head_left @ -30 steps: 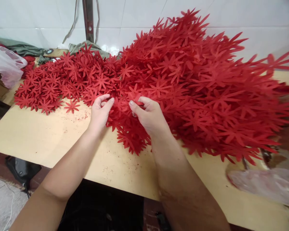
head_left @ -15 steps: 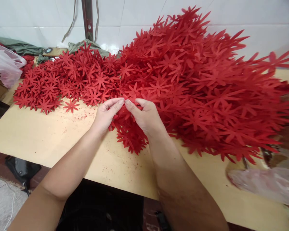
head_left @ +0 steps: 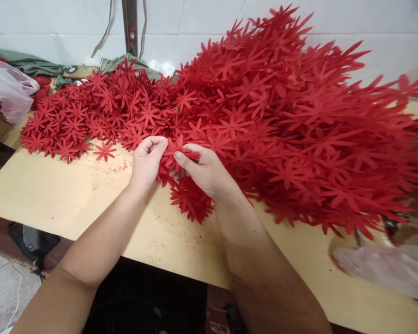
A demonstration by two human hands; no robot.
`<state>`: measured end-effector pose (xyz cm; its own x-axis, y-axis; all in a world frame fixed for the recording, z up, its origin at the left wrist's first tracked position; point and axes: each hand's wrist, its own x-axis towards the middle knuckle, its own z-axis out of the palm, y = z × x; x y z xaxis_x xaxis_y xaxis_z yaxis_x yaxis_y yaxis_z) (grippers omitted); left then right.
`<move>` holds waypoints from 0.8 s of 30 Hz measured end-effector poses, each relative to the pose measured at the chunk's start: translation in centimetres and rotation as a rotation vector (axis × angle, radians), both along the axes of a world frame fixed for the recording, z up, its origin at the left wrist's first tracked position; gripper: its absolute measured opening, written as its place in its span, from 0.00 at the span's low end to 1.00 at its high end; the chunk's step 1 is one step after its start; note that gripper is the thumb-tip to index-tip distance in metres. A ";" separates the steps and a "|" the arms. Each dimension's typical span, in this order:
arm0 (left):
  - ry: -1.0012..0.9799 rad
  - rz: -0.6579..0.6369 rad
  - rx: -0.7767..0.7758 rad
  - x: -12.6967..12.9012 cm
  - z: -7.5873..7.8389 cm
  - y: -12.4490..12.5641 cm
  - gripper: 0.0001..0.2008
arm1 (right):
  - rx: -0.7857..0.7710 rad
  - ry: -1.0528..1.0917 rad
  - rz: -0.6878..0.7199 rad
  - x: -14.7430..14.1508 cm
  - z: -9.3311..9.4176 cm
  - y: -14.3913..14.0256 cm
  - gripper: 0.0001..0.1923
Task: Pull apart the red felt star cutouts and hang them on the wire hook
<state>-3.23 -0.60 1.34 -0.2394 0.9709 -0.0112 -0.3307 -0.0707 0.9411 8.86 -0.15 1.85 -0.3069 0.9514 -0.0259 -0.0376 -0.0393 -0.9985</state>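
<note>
Two bare hands meet at the near edge of a huge pile of red flower cutouts (head_left: 282, 116) on a tan table (head_left: 55, 195). No brand, label or writing can be read anywhere in view.

The left hand (head_left: 146, 162) comes in from the lower left with the forearm stretched across the table top, the wrist straight, the fingers curled and the thumb pressed toward the forefinger, pinching one edge of a red flower piece (head_left: 174, 150). The right hand (head_left: 204, 169) reaches in from the lower right, knuckles up, the thumb pointing left and closed with the fingers on the other side of the same piece. That piece sits between the two hands, just above a small stack of cutouts (head_left: 191, 204) that lies on the table below the right palm.

To the left, smaller red flowers (head_left: 90, 111) spread flat in a low layer, with a single flower (head_left: 104, 150) lying apart on the bare wood. A clear plastic bag (head_left: 7, 93) sits at the far left edge, and green cloth (head_left: 31, 67) lies along the white tiled wall (head_left: 202, 23).
</note>
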 end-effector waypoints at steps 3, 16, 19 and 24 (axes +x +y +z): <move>-0.032 0.018 -0.006 0.2 0.1 -0.2 0.07 | 0.031 0.013 0.026 -0.1 0.1 0.0 0.26; -0.089 0.139 -0.120 -0.9 0.0 0.9 0.12 | 0.072 0.029 -0.097 1.0 -0.4 0.4 0.24; -0.083 0.064 -0.097 -0.8 0.0 0.8 0.10 | 0.022 0.064 -0.159 1.2 -0.6 0.7 0.24; -0.118 0.002 -0.095 -0.6 0.1 0.5 0.09 | 0.021 0.081 -0.259 1.1 -0.5 0.9 0.20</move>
<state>-3.86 -0.06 1.49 -0.2330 0.9636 -0.1314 -0.4396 0.0162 0.8980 9.91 0.77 1.32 -0.0537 0.9985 0.0092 -0.1231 0.0025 -0.9924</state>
